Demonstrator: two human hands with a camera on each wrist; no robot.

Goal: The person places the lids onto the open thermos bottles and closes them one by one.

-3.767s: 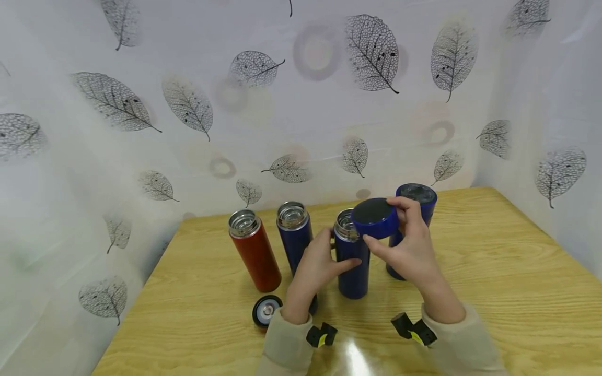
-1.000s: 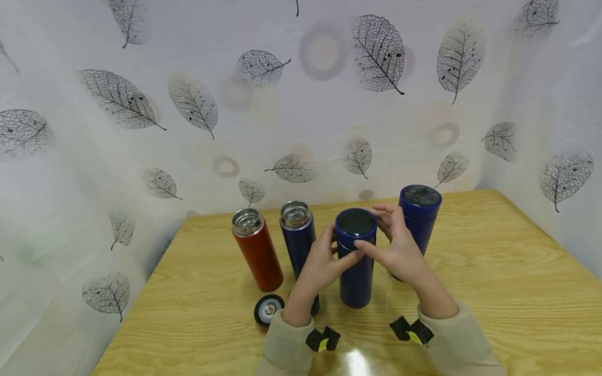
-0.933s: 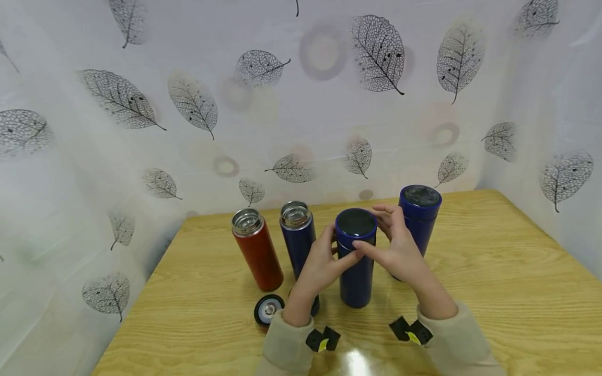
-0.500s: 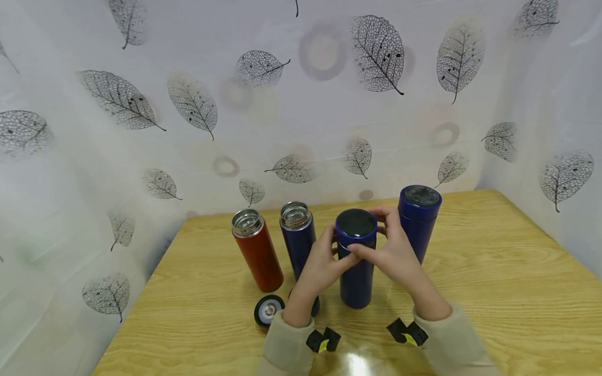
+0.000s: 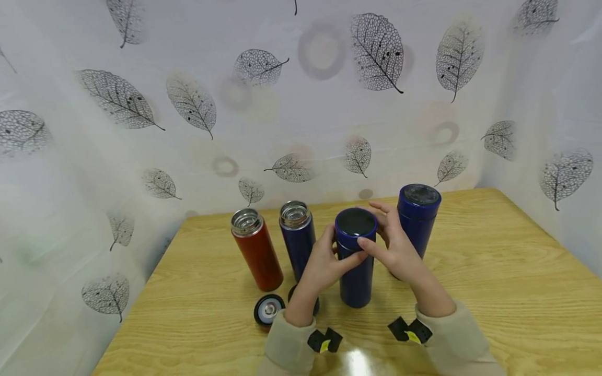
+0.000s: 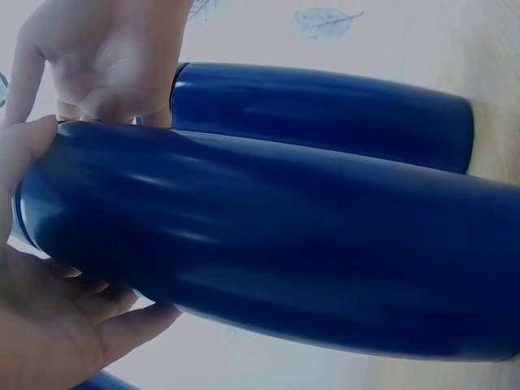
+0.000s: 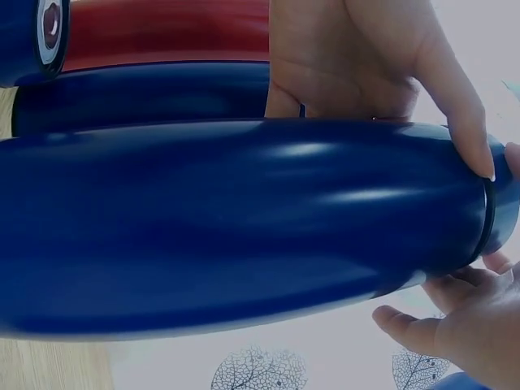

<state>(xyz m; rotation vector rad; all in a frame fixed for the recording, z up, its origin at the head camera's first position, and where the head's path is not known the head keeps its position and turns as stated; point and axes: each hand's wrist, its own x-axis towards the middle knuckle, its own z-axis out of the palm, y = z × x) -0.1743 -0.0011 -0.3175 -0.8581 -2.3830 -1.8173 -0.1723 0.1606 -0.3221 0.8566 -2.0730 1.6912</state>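
A blue thermos flask (image 5: 356,284) stands upright in front of me, its blue lid (image 5: 350,242) with a dark top seated on the mouth. My left hand (image 5: 323,265) grips the upper body from the left, thumb across the front. From the right, my right hand (image 5: 398,255) holds the lid, thumb at its front edge and fingers curved behind, partly hidden. The left wrist view shows the long flask body (image 6: 284,236) with the other hand beyond it. In the right wrist view a thin dark seam (image 7: 488,215) marks where lid meets body.
To the left stand an uncapped red flask (image 5: 258,256) and an uncapped blue flask (image 5: 298,243). A capped blue flask (image 5: 418,216) is close behind my right hand. An upturned lid (image 5: 269,309) lies on the wooden table (image 5: 197,324); another lid (image 5: 292,292) is partly behind my left wrist.
Earlier the right hand held the lid tilted beside the bare mouth; now the lid sits on the flask. Within the last second, the right thumb slid left along the lid, then back right. Left hand stays.
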